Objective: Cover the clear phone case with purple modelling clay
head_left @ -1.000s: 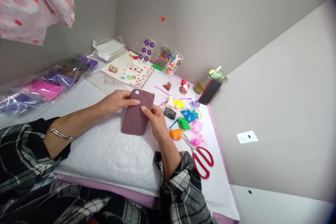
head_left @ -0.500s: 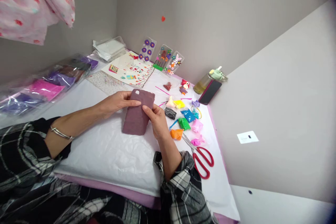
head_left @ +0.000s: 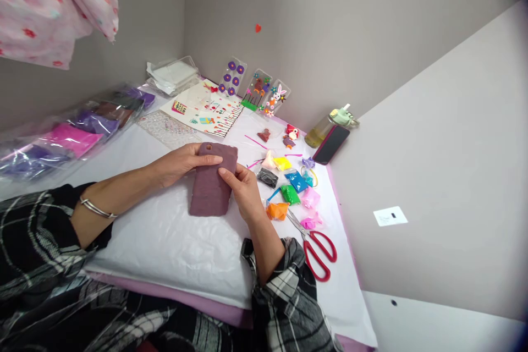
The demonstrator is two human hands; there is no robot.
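Between my two hands is a phone case (head_left: pixel 211 192) covered in dull purple-brown clay, tilted up above the white-covered surface. A small camera cutout shows near its top left corner. My left hand (head_left: pixel 185 162) grips the upper left edge, thumb lying across the front and fingers hidden behind. My right hand (head_left: pixel 243 190) holds the right edge, its thumb pressed on the face near the middle and the other fingers partly behind. Just right of my right hand lie an orange clay packet (head_left: pixel 278 210) and a black clay packet (head_left: pixel 268 177).
Red-handled scissors (head_left: pixel 317 253) lie at the right, by green (head_left: pixel 290 194) and blue clay packets (head_left: pixel 296 180). A bottle (head_left: pixel 330 126) and a phone (head_left: pixel 331 144) stand by the wall. Decorated clear cases (head_left: pixel 256 91) lean at the back. Bagged clay (head_left: pixel 76 138) lies left.
The phone case has shifted slightly left and turned a little more upright, and both hands moved with it. Its cutout, which looked white before, now looks brownish.
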